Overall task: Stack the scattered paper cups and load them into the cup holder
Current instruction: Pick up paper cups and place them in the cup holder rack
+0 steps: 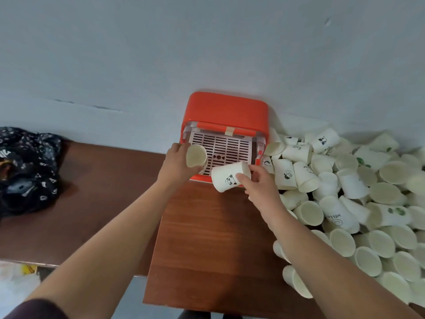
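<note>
An orange cup holder [226, 111] with a white slatted tray stands against the wall at the back of the brown table [207, 238]. My left hand [176, 164] grips a white paper cup [196, 155], its open mouth turned toward me, over the holder's left side. My right hand [258, 183] holds a second paper cup with a panda print [226, 177], lying sideways in front of the holder. A large heap of scattered white paper cups [356, 203] covers the table's right side.
A black patterned bag [27, 169] lies on a lower brown surface at the left. A grey wall rises behind the holder. Bare wood shows between my forearms. Plastic wrapping [18, 279] sits at the lower left below the table edge.
</note>
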